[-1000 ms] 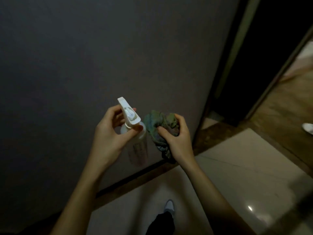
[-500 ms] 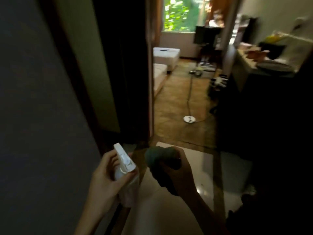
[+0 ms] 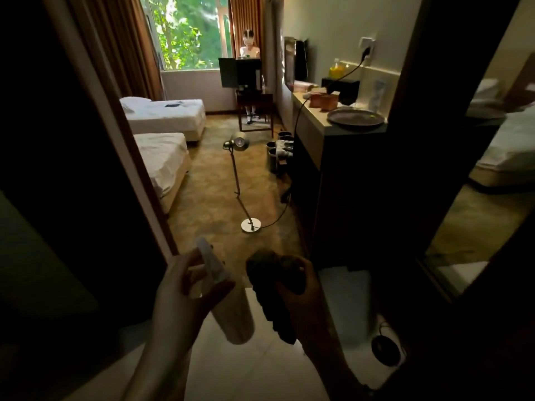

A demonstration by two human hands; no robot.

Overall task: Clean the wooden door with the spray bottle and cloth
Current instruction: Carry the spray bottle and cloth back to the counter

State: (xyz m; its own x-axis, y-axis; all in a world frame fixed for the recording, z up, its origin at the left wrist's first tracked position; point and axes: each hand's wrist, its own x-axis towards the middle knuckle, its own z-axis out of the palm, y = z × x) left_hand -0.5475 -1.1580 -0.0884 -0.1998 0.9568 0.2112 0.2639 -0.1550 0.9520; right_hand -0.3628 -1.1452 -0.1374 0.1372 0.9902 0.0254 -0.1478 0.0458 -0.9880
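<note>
- Left grip [image 3: 179, 296]: a bare hand, fingers curled round the neck of the spray bottle [image 3: 236, 316], thumb across the near side. The nozzle points to the far left. I judge the bottle is carried ready to fire, not aimed.
- Right grip [image 3: 304, 296]: clenched on the cloth [image 3: 267, 273], which is bunched into a wad with a tail hanging below the hand. I judge the wad is meant as a wiping pad.
- Both tools sit low and near, just beside each other over the pale tiled floor [image 3: 260, 366]. I cannot tell whether bottle and cloth touch.
- Wooden door [image 3: 34, 256]: I take the dark panel at the left edge to be it. Neither tool faces it, so I judge that no spraying or wiping is under way.
- The view runs past the tools into a bedroom, with a floor lamp [image 3: 236, 180] in the middle distance and a desk [image 3: 309, 123] on the right.
- Hard to make out: motion blur hides the bottle's trigger and any finger on it. The door surface is too dark to check for wetness or dirt. Both forearms are cut off at the near edge.
</note>
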